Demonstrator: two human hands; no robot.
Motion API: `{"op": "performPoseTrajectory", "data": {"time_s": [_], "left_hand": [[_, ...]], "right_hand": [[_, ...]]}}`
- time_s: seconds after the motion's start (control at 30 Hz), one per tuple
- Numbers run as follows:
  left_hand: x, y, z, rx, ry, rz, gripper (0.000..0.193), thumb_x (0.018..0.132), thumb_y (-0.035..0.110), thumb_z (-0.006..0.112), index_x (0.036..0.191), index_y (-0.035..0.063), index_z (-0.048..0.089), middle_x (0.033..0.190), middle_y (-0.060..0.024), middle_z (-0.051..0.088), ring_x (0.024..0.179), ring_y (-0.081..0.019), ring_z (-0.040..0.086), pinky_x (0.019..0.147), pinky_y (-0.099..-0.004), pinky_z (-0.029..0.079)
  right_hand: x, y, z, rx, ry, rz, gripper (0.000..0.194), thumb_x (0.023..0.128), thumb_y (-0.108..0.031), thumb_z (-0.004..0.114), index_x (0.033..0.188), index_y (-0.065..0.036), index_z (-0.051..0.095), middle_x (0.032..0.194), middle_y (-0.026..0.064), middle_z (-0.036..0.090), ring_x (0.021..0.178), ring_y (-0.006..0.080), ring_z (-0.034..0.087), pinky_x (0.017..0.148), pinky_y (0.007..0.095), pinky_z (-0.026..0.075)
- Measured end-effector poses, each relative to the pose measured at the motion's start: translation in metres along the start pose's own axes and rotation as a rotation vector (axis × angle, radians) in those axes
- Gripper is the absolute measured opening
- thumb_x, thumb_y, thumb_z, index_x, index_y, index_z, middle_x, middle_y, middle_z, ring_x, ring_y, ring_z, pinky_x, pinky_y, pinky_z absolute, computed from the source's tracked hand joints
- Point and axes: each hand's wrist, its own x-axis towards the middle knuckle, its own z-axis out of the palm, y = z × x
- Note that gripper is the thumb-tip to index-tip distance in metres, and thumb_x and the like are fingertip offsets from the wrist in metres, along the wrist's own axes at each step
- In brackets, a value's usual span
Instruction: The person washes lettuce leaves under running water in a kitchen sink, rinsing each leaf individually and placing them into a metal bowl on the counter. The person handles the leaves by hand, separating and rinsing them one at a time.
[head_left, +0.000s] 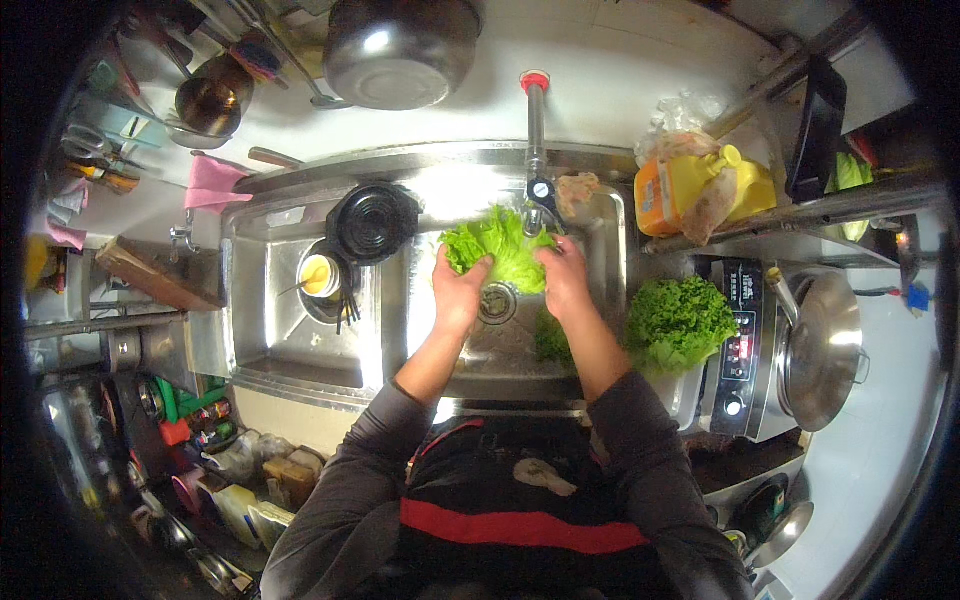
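Between them, my hands hold a bunch of bright green lettuce leaves (506, 247) over the right basin of a steel sink (517, 379). My left hand (459, 289) grips its left side, thumb on top. My right hand (564, 276) has the right edge. Just above the leaves is the tap's spout (534, 219); whether water runs, I cannot tell. The drain (496, 303) shows below the leaves. More greens (553, 334) lie in the basin, partly behind my right forearm. A larger head of curly lettuce (681, 319) sits right of the sink.
In the left basin are a white tub (319, 275) with yellow contents and a round black lid-like piece (373, 223). An induction cooker (739, 352) bearing a steel wok (825, 349) stands at right. A yellow jug (739, 180) is behind. A big pot (401, 56) hangs above.
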Motion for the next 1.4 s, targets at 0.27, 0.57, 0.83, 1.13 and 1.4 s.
{"op": "performPoseTrajectory", "data": {"time_s": [0.27, 0.57, 0.83, 1.13, 1.4], "left_hand": [[-0.006, 0.005, -0.001, -0.082, -0.243, -0.123, 0.046, 0.086, -0.006, 0.066, 0.129, -0.0006, 0.049, 0.115, -0.0083, 0.064, 0.102, -0.0157, 0.062, 0.089, -0.0302, 0.051], [0.005, 0.000, 0.003, -0.174, -0.043, -0.092, 0.052, 0.084, -0.006, 0.068, 0.131, 0.0020, 0.047, 0.116, -0.0097, 0.061, 0.103, -0.0180, 0.061, 0.091, -0.0318, 0.051], [0.004, 0.004, 0.006, -0.354, -0.145, -0.162, 0.057, 0.084, -0.009, 0.066, 0.136, 0.0025, 0.045, 0.118, -0.0074, 0.060, 0.105, -0.0173, 0.060, 0.094, -0.0307, 0.049], [0.006, -0.001, 0.018, 0.018, -0.214, -0.083, 0.054, 0.087, -0.010, 0.060, 0.137, 0.0029, 0.045, 0.119, -0.0075, 0.059, 0.108, -0.0154, 0.057, 0.093, -0.0280, 0.048], [0.009, -0.003, 0.021, -0.134, -0.370, -0.051, 0.052, 0.089, -0.013, 0.053, 0.137, 0.0060, 0.050, 0.118, -0.0065, 0.061, 0.106, -0.0141, 0.058, 0.092, -0.0264, 0.047]], "right_hand": [[-0.002, -0.030, -0.005, -0.024, -0.508, 0.215, 0.027, 0.088, -0.011, 0.070, 0.112, -0.002, 0.062, 0.105, 0.0061, 0.067, 0.094, 0.0156, 0.065, 0.081, 0.0317, 0.053], [-0.020, -0.017, 0.015, 0.428, -0.240, 0.069, 0.036, 0.085, 0.002, 0.066, 0.119, -0.005, 0.060, 0.101, 0.0071, 0.067, 0.086, 0.0201, 0.067, 0.082, 0.0361, 0.056], [-0.014, -0.028, 0.008, 0.328, -0.204, -0.009, 0.016, 0.090, -0.009, 0.068, 0.104, -0.005, 0.064, 0.096, 0.0065, 0.067, 0.082, 0.0183, 0.067, 0.075, 0.0339, 0.057], [-0.013, -0.028, 0.004, 0.176, -0.184, 0.074, 0.026, 0.088, -0.014, 0.073, 0.109, -0.002, 0.064, 0.101, 0.0090, 0.067, 0.087, 0.0187, 0.067, 0.076, 0.0348, 0.056], [-0.015, -0.039, -0.009, 0.274, -0.281, 0.260, 0.021, 0.088, -0.008, 0.068, 0.109, -0.003, 0.066, 0.100, 0.0075, 0.069, 0.085, 0.0193, 0.068, 0.076, 0.0342, 0.055]]}}
